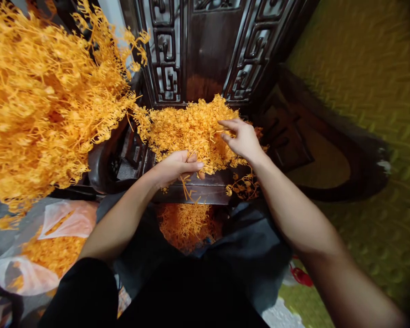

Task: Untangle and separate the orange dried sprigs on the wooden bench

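Observation:
A heap of orange, thin-branched plastic-looking pieces (187,125) covers most of a dark wooden chair seat (205,193). At the heap's front edge, my left hand (174,167) is closed, thumb pressed over the curled fingers. Thin orange stems (186,186) stick out below its grip. My right hand (243,139) hovers over the right side of the heap, index finger stretched out and thumb apart. Orange strands lie close to its fingertips; whether they touch is unclear. A loose orange cluster (244,184) hangs at the seat's front right.
A large mound of similar orange pieces (44,100) rises at the left. Below it, a white plastic bag (68,218) holds smaller orange bits. More orange pieces (187,223) fill a container between my knees. The chair's carved back (208,50) and curved armrests (348,132) surround the seat.

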The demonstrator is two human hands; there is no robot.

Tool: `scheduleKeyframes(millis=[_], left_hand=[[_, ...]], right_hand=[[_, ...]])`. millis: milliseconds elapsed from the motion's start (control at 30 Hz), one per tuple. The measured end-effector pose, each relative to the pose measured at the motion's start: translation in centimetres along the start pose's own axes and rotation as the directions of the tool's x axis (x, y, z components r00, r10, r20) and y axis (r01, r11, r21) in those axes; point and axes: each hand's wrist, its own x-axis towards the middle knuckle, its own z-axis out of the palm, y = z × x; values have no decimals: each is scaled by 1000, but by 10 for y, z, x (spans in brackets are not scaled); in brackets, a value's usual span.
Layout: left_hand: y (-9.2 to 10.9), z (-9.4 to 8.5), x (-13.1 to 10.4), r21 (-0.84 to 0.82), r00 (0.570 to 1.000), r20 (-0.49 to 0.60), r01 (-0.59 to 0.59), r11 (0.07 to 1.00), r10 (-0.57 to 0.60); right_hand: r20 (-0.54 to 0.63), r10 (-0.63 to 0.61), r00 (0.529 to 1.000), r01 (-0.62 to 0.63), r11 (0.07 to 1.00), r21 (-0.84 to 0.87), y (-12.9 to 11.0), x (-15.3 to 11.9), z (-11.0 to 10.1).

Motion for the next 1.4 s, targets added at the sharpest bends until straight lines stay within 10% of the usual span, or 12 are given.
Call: scheduleKeyframes(millis=[200,433,700,1000,1267,1400], left_hand=[[-4,-3,2,19,994,-78,-79,997,80],[-13,-5,11,13,952,-233,-201,979,199],[-7,2,-2,-38,968,-133,-218,975,211],[-14,31,-39,118,964,-151,-202,972,219],[-76,50,-68,414,998,-66,37,909,-11],[-138,69,-64,759,970,-169,241,605,-175]], right_hand=[[-39,-206,978,209,974,85,-45,-25,-12],[198,-305,932,205,891,406,-75,-48,-11],[253,-30,967,-114,839,532,-76,-55,-24],[244,53,968,-164,873,460,-104,-100,-32],[299,-53,953,-8,979,202,-108,-126,-58],[178,-17,984,-2,994,106,-84,-129,-69]])
